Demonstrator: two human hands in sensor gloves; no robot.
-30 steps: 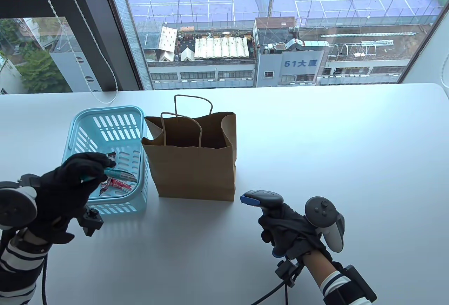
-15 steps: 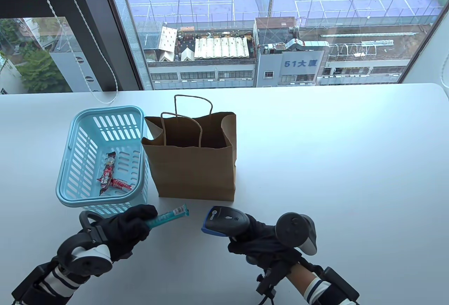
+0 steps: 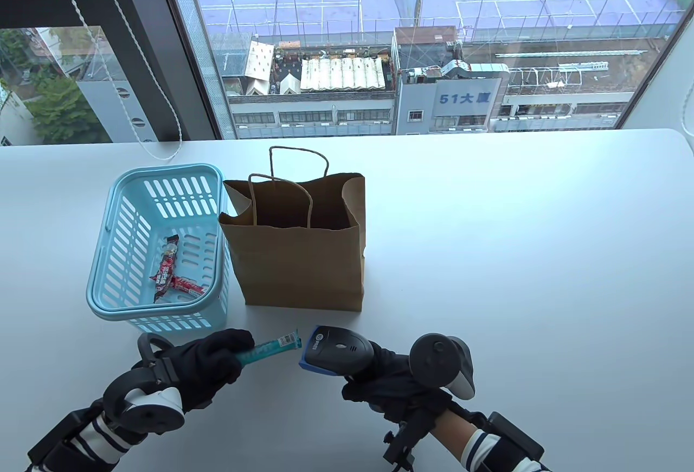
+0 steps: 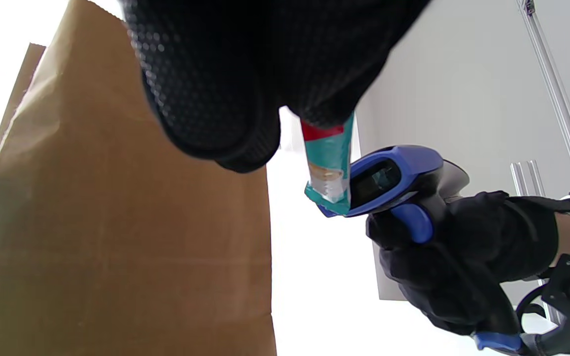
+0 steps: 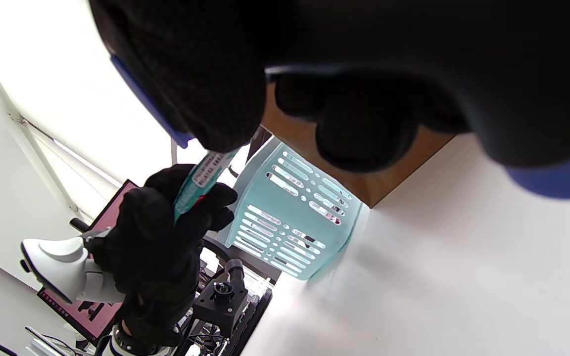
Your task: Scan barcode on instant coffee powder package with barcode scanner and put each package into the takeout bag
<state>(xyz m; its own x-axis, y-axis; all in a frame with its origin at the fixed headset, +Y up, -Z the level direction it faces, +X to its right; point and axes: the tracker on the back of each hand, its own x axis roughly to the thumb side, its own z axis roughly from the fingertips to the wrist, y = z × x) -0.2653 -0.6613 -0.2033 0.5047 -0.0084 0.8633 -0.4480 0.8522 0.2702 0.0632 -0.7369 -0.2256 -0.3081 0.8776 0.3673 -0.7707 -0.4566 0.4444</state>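
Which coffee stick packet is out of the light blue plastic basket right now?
The teal stick packet, pinched in the left hand at the nose of the black-and-blue barcode scanner. The two red stick packets lie in the basket.

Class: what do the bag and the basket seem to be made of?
Bag: brown kraft paper, matte, judging by its creases and twisted cord handles. Basket: likely moulded plastic, light blue, smooth and slightly glossy, with regular slots in its walls.

Paper bag [image 3: 301, 255] and blue basket [image 3: 157, 247] stand side by side, nearly touching; bag mouth open on top, table [image 3: 515, 255] to its right bare.
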